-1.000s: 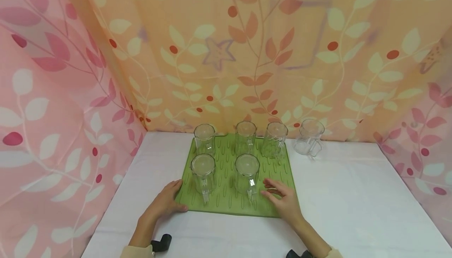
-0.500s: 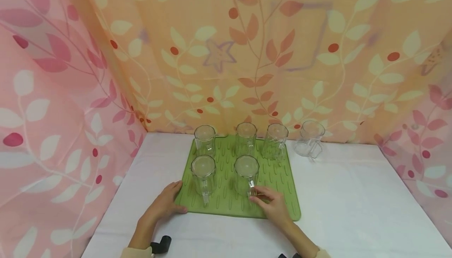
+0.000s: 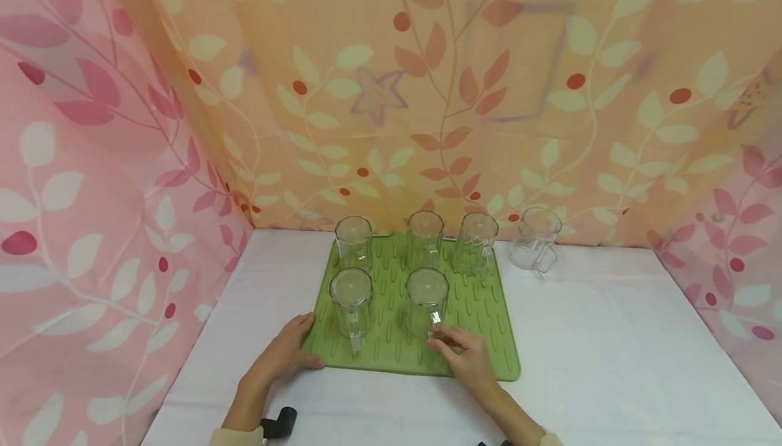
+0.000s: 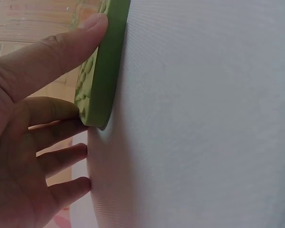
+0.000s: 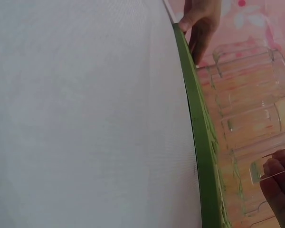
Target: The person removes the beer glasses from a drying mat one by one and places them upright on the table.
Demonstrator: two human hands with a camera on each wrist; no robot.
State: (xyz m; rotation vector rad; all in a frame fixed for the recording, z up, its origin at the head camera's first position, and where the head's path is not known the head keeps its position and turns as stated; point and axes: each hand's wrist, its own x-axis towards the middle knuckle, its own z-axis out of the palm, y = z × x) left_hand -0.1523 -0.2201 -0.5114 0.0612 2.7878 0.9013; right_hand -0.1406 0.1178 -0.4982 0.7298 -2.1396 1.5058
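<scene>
A green ribbed mat [image 3: 497, 337] lies on the white table with several clear glass mugs on it, bottoms up. My right hand [image 3: 470, 361] pinches the handle of the front right mug [image 3: 426, 288] between thumb and fingers; that mug stands on the mat. In the right wrist view the fingers [image 5: 280, 183] are at the handle, partly cut off by the frame edge. My left hand [image 3: 284, 347] rests at the mat's front left corner. In the left wrist view its thumb [image 4: 61, 52] lies on the front edge and its fairly straight fingers touch the side.
Beside the right hand's mug stands the front left mug [image 3: 351, 290]. Behind are three mugs in a back row, including the back left mug [image 3: 354, 235]. Another glass mug [image 3: 537, 235] stands on the table [image 3: 611, 337] right of the mat. Patterned cloth [image 3: 379, 127] hangs behind.
My right hand has moved left from beside the front right mug onto its handle and now pinches it. The left hand and the mugs have stayed put.
</scene>
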